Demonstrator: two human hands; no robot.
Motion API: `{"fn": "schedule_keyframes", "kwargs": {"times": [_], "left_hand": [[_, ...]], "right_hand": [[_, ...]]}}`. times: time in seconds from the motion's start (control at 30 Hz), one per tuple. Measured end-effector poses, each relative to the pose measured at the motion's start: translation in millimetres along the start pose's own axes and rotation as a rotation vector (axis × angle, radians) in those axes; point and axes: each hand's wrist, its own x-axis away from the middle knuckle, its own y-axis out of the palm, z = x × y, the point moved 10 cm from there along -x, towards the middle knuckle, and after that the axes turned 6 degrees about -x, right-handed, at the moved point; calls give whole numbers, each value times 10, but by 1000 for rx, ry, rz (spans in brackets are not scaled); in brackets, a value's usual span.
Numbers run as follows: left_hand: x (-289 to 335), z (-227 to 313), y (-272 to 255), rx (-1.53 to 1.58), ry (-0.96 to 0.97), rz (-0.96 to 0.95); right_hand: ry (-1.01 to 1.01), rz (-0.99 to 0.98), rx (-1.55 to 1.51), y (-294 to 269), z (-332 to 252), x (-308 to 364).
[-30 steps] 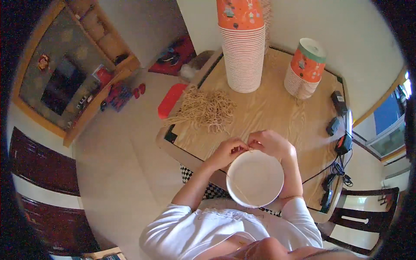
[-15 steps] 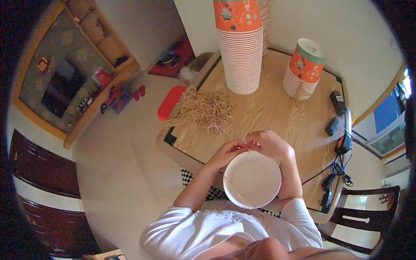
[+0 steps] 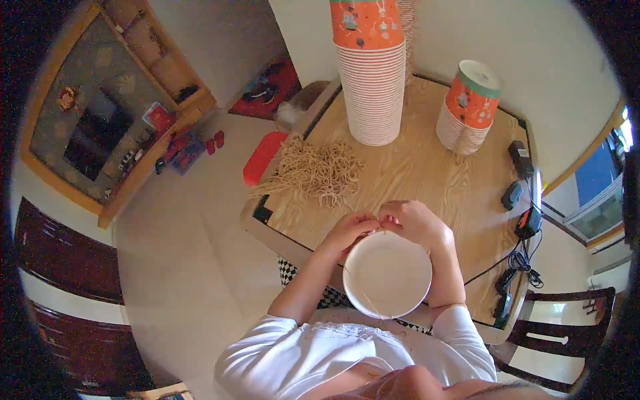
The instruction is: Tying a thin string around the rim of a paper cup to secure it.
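Note:
A white paper bucket [image 3: 388,277] is tilted with its round mouth toward me, over the near edge of the table. My left hand [image 3: 352,232] is closed at its far-left rim, the fingers wrapped against the bucket's outer side. Beside it, my right hand [image 3: 415,223] pinches at the far rim, where a bit of thin tan string shows between the fingertips. More string runs along the bucket's left side and lower rim. Beyond my hands lies a tangled heap of tan paper string [image 3: 323,170].
A tall stack of orange-and-white paper buckets [image 3: 373,93] stands at the back, a shorter stack [image 3: 469,110] to its right. Black adapters [image 3: 520,158] and cables [image 3: 523,260] line the table's right edge. A red stool [image 3: 263,159] is at the left, a dark chair [image 3: 560,333] at the right.
My left hand has shifted slightly, its fingers now closer to the right hand's. The bucket has tipped a little, showing more of its inside. The right hand has barely moved.

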Motion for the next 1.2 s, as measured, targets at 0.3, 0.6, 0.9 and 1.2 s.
{"fn": "schedule_keyframes", "kwargs": {"times": [0.3, 0.6, 0.9, 1.2], "left_hand": [[27, 80, 55, -26, -60, 27], [-78, -178, 33, 147, -182, 53], [59, 22, -6, 109, -86, 121], [111, 392, -84, -339, 268, 154]], "right_hand": [[35, 27, 42, -28, 93, -11], [56, 23, -2, -39, 136, -2], [71, 28, -91, -100, 221, 22], [1, -42, -104, 4, 259, 2]]}}
